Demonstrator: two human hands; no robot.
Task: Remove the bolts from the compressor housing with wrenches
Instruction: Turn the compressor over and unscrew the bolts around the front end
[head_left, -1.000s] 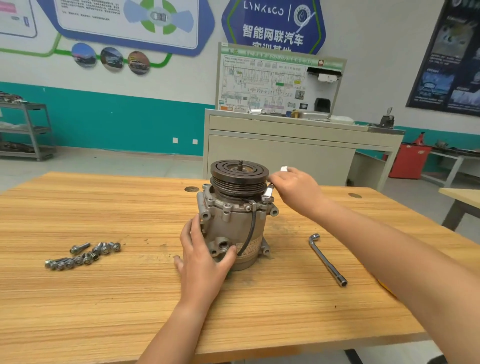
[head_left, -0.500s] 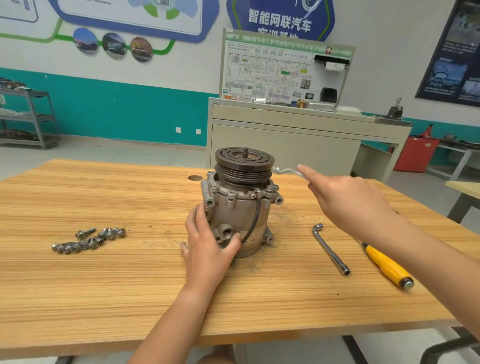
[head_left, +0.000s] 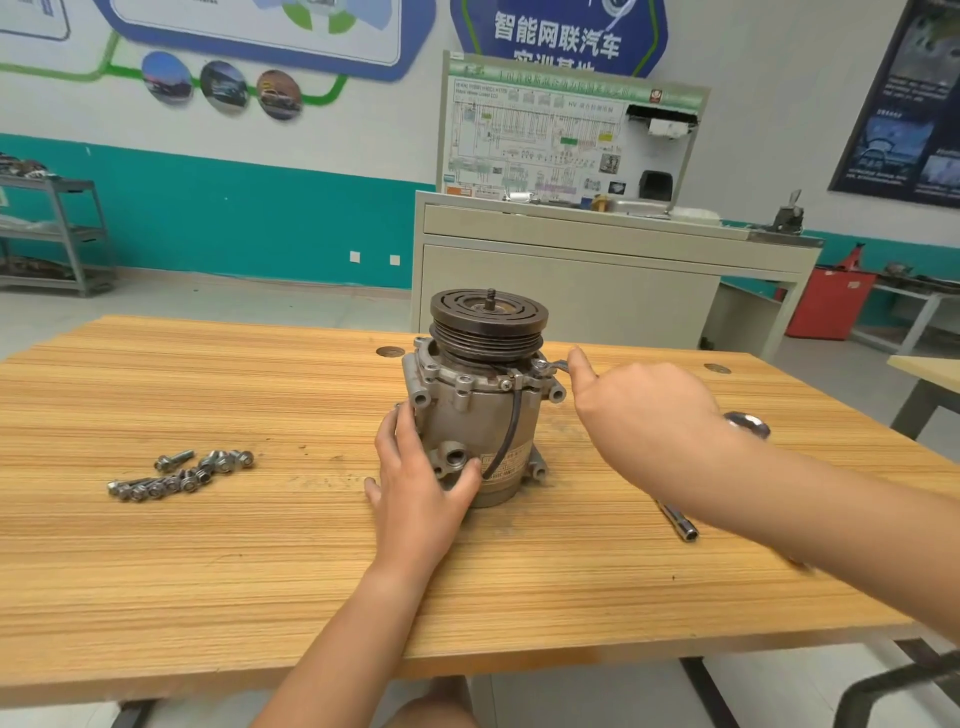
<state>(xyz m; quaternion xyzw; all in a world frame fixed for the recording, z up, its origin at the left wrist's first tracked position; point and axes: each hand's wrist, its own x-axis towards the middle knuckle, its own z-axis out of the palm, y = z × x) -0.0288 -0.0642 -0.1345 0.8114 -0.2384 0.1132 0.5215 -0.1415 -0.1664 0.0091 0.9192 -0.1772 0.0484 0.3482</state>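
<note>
The compressor housing (head_left: 467, 415) stands upright on the tabletop (head_left: 260, 571) between the 2 hands, its dark grooved pulley (head_left: 488, 319) on top. The left hand (head_left: 421, 483) grips the lower left side of the housing: its fingers reach up along the metal wall and its thumb presses on the front, just under a round port. The right hand (head_left: 639, 410) is on the other side of the housing, seen from the back, with its thumb stuck out towards the pulley and its fingers closed round a slim wrench (head_left: 551, 368). The head of the wrench sits on the upper flange of the housing, right beside the thumb tip, and its shiny far end shows past the wrist. A heap of loose bolts (head_left: 182, 475) lies on the tabletop well to the left of the left hand, apart from the housing. Under the right forearm lies an L-shaped socket wrench (head_left: 678, 519), with only its lower end in sight. A round hole (head_left: 389, 352) in the tabletop lies beyond the left hand, near the back edge.
</note>
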